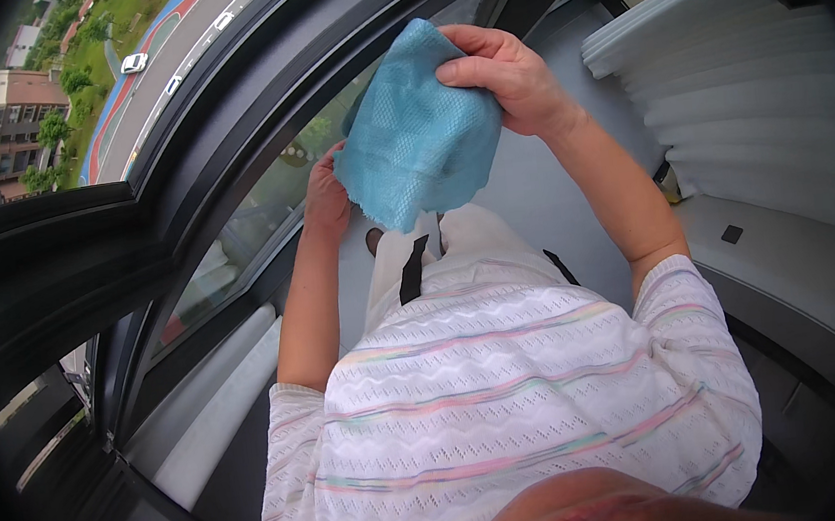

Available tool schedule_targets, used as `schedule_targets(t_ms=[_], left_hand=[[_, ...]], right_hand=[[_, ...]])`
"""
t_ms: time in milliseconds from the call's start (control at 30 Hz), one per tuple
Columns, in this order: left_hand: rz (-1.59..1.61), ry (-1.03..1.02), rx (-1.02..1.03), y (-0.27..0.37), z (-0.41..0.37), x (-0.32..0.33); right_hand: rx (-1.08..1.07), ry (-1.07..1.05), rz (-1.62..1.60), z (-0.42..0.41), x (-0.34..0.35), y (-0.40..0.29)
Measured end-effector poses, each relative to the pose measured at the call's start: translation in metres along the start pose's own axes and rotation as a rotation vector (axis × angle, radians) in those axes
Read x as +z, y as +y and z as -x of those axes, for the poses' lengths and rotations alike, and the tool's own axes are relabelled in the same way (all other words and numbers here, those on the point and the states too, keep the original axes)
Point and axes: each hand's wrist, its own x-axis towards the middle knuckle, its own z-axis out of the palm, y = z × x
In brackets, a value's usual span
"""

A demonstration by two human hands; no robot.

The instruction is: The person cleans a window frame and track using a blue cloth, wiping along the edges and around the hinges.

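A light-blue textured cleaning cloth (412,125) hangs spread between my two hands, in front of my legs. My right hand (501,75) pinches its upper right edge between thumb and fingers. At the cloth's left edge, my left hand (328,194) grips it, with its fingertips mostly hidden behind the fabric. The lower edge of the cloth is ragged and hangs above my trousers. Close beyond my left hand stands a window pane (260,196) in a dark frame (222,106).
To the right are a pleated white curtain (739,79) and a pale ledge (777,233) with a small dark square on it. White rolled material (220,407) lies low at the left. Grey floor (536,166) shows under me. Outside, far below, runs a road (193,48) with cars.
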Motion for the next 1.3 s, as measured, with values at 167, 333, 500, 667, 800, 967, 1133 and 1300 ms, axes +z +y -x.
schedule_targets(t_ms=[167, 333, 500, 667, 800, 967, 1133, 1300], left_hand=[[-0.436, -0.210, 0.111, 0.012, 0.009, 0.033], [-0.153, -0.275, -0.016, 0.009, 0.012, 0.064], [0.603, -0.574, -0.145, 0.013, 0.005, 0.079], [0.600, -0.179, -0.234, -0.002, -0.017, 0.092], [0.414, 0.004, -0.255, -0.013, -0.039, 0.093], [0.098, -0.208, -0.276, -0.021, -0.046, 0.085], [-0.073, -0.092, -0.356, -0.033, -0.033, 0.077], [-0.060, -0.001, -0.373, -0.041, -0.022, 0.053]], right_hand=[[0.251, 0.018, -0.535, 0.029, -0.030, 0.019], [0.270, 0.177, -0.565, 0.049, -0.043, 0.037], [0.261, 0.154, -0.583, 0.072, -0.061, 0.045], [0.472, 0.142, -0.812, 0.108, -0.065, 0.069], [0.407, 0.027, -0.551, 0.131, -0.069, 0.069], [0.026, 0.437, -0.438, 0.113, -0.115, -0.006], [-0.186, 0.687, 0.460, 0.035, -0.176, -0.071], [-0.281, 0.908, 1.557, -0.014, -0.229, -0.088]])
